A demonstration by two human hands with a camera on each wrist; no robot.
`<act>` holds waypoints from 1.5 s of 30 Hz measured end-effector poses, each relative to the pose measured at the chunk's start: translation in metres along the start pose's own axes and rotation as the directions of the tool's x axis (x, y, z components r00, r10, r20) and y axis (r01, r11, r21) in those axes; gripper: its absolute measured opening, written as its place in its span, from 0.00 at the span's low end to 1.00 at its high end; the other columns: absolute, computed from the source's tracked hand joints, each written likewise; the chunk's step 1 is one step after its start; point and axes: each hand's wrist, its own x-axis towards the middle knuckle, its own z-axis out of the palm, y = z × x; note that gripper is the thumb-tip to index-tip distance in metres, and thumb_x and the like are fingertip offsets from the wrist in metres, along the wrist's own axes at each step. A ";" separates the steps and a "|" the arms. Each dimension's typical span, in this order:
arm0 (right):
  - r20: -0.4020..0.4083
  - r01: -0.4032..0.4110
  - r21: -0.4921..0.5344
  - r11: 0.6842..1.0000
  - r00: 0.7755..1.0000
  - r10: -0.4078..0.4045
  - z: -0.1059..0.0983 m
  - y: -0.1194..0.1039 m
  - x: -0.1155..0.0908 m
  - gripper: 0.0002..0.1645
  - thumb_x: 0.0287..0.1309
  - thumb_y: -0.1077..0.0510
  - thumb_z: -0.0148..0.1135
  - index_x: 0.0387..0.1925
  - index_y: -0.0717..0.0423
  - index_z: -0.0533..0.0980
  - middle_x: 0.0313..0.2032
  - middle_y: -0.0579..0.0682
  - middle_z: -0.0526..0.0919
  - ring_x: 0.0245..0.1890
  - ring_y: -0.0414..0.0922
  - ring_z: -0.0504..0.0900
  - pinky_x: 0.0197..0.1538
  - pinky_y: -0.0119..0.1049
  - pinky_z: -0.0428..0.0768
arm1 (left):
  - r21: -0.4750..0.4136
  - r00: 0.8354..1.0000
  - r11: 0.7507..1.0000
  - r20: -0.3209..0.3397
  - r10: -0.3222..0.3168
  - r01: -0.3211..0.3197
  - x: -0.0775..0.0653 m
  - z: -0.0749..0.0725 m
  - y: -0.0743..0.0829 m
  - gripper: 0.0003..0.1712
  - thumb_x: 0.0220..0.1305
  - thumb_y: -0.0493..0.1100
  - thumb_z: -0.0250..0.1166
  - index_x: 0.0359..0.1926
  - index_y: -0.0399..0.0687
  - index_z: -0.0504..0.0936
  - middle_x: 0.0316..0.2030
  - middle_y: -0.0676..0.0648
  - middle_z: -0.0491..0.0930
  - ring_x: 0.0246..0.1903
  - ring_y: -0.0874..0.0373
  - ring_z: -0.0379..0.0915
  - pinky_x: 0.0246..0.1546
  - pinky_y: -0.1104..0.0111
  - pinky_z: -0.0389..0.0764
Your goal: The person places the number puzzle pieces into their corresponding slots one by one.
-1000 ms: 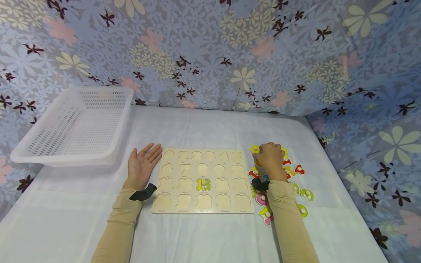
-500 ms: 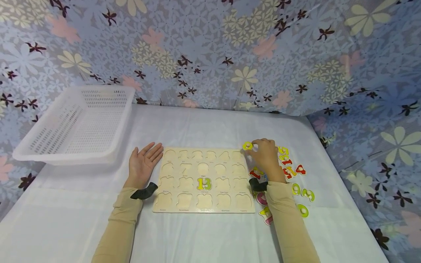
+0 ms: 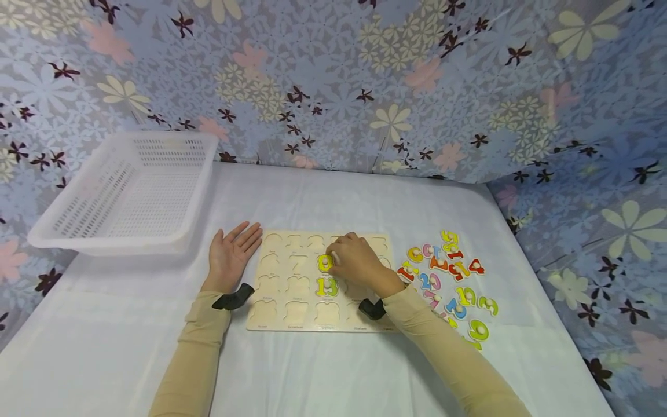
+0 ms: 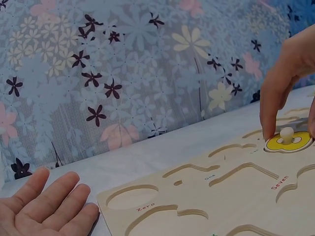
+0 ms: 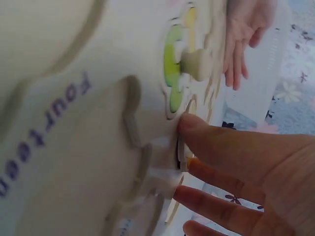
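Observation:
A pale wooden number puzzle board lies on the table, with word labels by its recesses. My right hand pinches the edges of a yellow number puzzle piece that looks like an 8, between thumb and fingers. In the left wrist view, this yellow piece shows a pale knob and sits at a recess; whether it is fully seated I cannot tell. Just in front of it, the yellow-green 13 piece lies in its recess. My left hand rests palm up beside the board's left edge, holding nothing.
Several coloured number pieces, among them a red 4 and a green 3, lie scattered right of the board. A white perforated basket stands at the back left. A floral curtain hangs behind the table.
My right hand has carried the yellow piece left from the scattered pieces to the recess behind the 13. My left hand stays in its place beside the board.

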 end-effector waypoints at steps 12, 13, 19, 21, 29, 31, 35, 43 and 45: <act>-0.002 -0.010 0.003 1.000 1.000 0.010 0.004 -0.002 -0.010 0.24 0.52 0.46 0.73 0.50 0.51 0.83 0.51 0.50 0.80 0.57 0.52 0.71 0.60 0.54 0.69 | -0.003 1.000 1.000 -0.001 -0.023 0.023 0.001 0.003 -0.007 0.37 0.77 0.59 0.24 0.75 0.41 0.47 0.73 0.37 0.49 0.70 0.46 0.51 0.69 0.60 0.58; -0.007 0.000 -0.011 1.000 1.000 0.000 0.004 -0.003 -0.011 0.24 0.53 0.47 0.73 0.50 0.52 0.83 0.51 0.50 0.80 0.57 0.53 0.71 0.59 0.54 0.70 | -0.011 1.000 1.000 0.004 -0.026 0.026 0.001 0.003 -0.007 0.37 0.77 0.59 0.24 0.75 0.41 0.46 0.73 0.37 0.48 0.71 0.46 0.50 0.69 0.59 0.57; 0.035 0.054 -0.132 0.990 0.998 -0.050 0.003 -0.005 -0.017 0.26 0.60 0.46 0.67 0.55 0.54 0.79 0.55 0.55 0.77 0.59 0.56 0.70 0.55 0.54 0.74 | -0.003 1.000 1.000 0.009 -0.025 0.025 0.002 0.005 -0.008 0.37 0.77 0.59 0.24 0.75 0.41 0.47 0.73 0.37 0.48 0.71 0.47 0.50 0.69 0.60 0.57; 0.067 0.052 -0.112 0.992 0.997 -0.044 0.002 -0.004 -0.020 0.29 0.62 0.45 0.64 0.60 0.56 0.75 0.58 0.56 0.75 0.61 0.57 0.67 0.57 0.55 0.73 | 0.006 1.000 1.000 0.008 -0.022 0.022 0.002 0.005 -0.009 0.36 0.77 0.59 0.24 0.75 0.41 0.48 0.73 0.36 0.48 0.70 0.47 0.51 0.69 0.60 0.58; 0.044 0.113 0.089 0.990 0.992 -0.117 -0.009 0.019 -0.039 0.26 0.67 0.55 0.59 0.65 0.55 0.71 0.66 0.61 0.66 0.68 0.62 0.56 0.65 0.62 0.61 | -0.060 0.999 0.998 0.017 -0.027 0.028 0.001 0.002 -0.006 0.36 0.77 0.59 0.25 0.76 0.43 0.46 0.74 0.38 0.47 0.71 0.47 0.48 0.70 0.60 0.55; -0.003 0.128 0.149 0.980 0.992 -0.129 -0.014 0.032 -0.046 0.26 0.65 0.58 0.60 0.64 0.57 0.71 0.65 0.63 0.66 0.68 0.63 0.56 0.65 0.65 0.60 | -0.076 0.999 0.997 0.016 -0.029 0.031 0.000 0.001 -0.004 0.36 0.77 0.59 0.26 0.76 0.43 0.46 0.74 0.39 0.47 0.71 0.47 0.48 0.70 0.60 0.54; -0.103 0.073 0.265 0.961 0.994 -0.047 -0.022 0.077 -0.060 0.24 0.64 0.62 0.61 0.60 0.63 0.73 0.62 0.65 0.70 0.65 0.65 0.60 0.64 0.65 0.60 | -0.078 0.999 0.996 0.021 -0.031 0.032 0.000 -0.001 -0.003 0.36 0.77 0.59 0.26 0.76 0.44 0.46 0.72 0.40 0.53 0.71 0.47 0.48 0.70 0.60 0.54; -0.167 -0.461 0.183 0.869 0.856 0.489 -0.051 0.177 -0.091 0.29 0.65 0.51 0.60 0.56 0.72 0.73 0.50 0.70 0.77 0.50 0.66 0.74 0.53 0.64 0.72 | -0.075 0.999 0.997 0.054 0.003 0.001 -0.002 -0.002 -0.002 0.36 0.77 0.58 0.26 0.76 0.41 0.43 0.68 0.37 0.62 0.72 0.46 0.45 0.70 0.59 0.54; -0.132 -0.565 0.101 0.819 0.808 0.574 -0.057 0.191 -0.096 0.33 0.65 0.45 0.59 0.54 0.73 0.74 0.48 0.70 0.78 0.47 0.68 0.75 0.52 0.68 0.69 | -0.059 0.998 0.998 0.060 0.009 -0.005 -0.003 -0.002 -0.003 0.36 0.77 0.58 0.26 0.76 0.41 0.43 0.69 0.37 0.59 0.72 0.46 0.45 0.70 0.59 0.54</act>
